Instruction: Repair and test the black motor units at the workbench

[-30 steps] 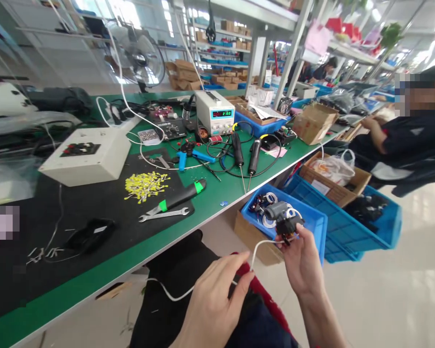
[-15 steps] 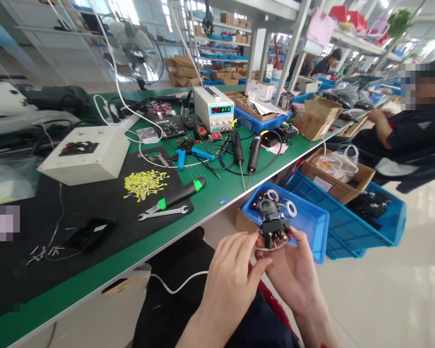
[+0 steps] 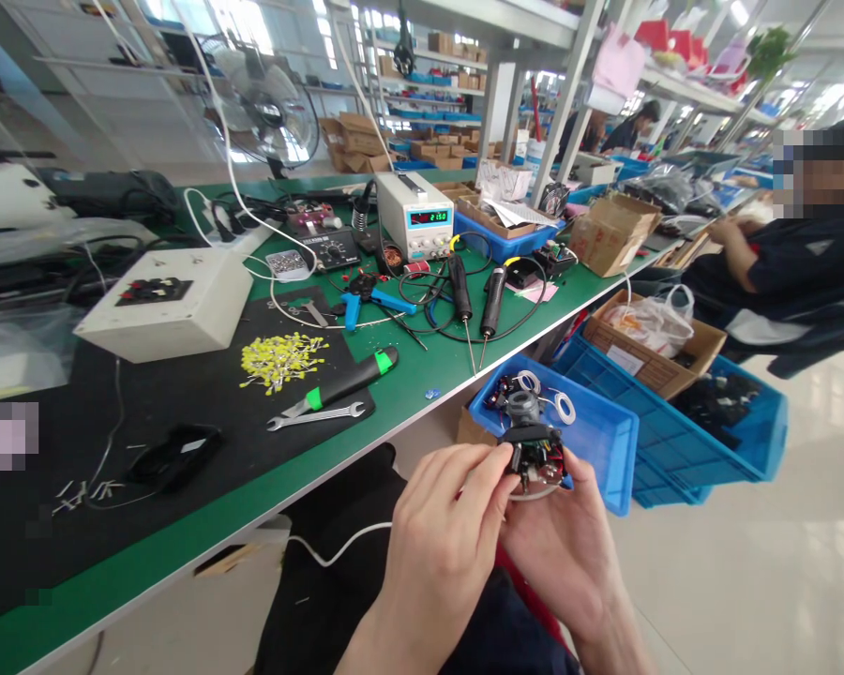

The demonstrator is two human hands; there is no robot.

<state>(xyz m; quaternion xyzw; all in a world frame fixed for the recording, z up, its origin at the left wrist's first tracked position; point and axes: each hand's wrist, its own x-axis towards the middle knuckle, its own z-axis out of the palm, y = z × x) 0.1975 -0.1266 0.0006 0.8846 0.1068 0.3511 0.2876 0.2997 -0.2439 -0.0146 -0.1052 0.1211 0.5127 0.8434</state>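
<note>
Between my two hands is a small black electronic assembly (image 3: 535, 450) with a rounded grey-black top and exposed wires and parts facing me. My left hand (image 3: 446, 534) pinches its left side with thumb and fingertips. From the right and below, my right hand (image 3: 566, 544) supports it, thumb along its right side. A white cable (image 3: 344, 553) runs from near my left hand across my lap. Just beyond the assembly lies a blue tray (image 3: 601, 450) with coiled white wires (image 3: 565, 407) and more dark parts.
On the green bench (image 3: 422, 361) lie a wrench (image 3: 316, 415), a green-black knife (image 3: 352, 378), yellow-capped parts (image 3: 281, 361), blue wire strippers (image 3: 372, 298) and two electric screwdrivers (image 3: 492, 302). A power supply (image 3: 414, 216) stands behind. Blue crates (image 3: 760, 441) and a seated person (image 3: 794, 253) are at right.
The assembly has tipped, so its underside wiring shows more toward me. My left fingers have shifted slightly right and up along its side. The power supply's display has changed.
</note>
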